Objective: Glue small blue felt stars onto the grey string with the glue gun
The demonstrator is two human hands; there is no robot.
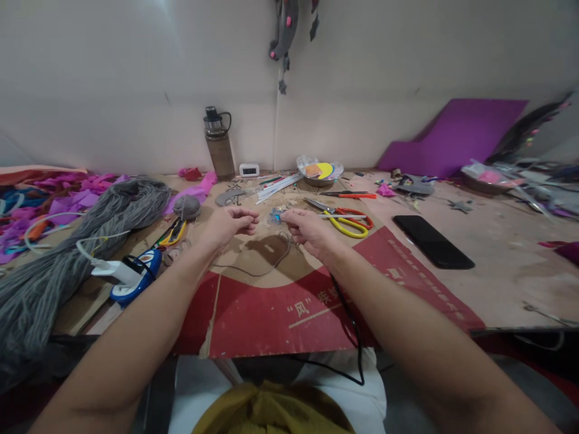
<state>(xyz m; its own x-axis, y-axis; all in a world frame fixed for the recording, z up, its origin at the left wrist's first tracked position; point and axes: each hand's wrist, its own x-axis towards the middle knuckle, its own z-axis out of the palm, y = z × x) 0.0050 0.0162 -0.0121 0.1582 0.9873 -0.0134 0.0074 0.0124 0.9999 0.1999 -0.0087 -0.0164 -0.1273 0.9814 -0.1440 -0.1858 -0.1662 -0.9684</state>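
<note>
My left hand (233, 227) hovers over the cardboard, its fingers curled and thumb close to the fingertips; whatever is between them is too small to make out. Facing it, my right hand (305, 229) has thumb and forefinger pinched together, with the held thing hidden. A small blue item (275, 216) shows just beyond the right fingertips. Thin grey yarn (271, 269) loops across the cardboard below both hands and up near the right one. Scissors with yellow handles (348, 226) lie just past my right hand, beside a red-handled tool (357, 214).
Grey yarn strands (94, 235), a yarn ball (187, 207) and a blue power strip (145, 277) lie left. At the back stand a bottle (220, 147), white sticks (278, 188) and a bowl (319, 181). A black phone (432, 241) lies right, before purple felt (456, 138).
</note>
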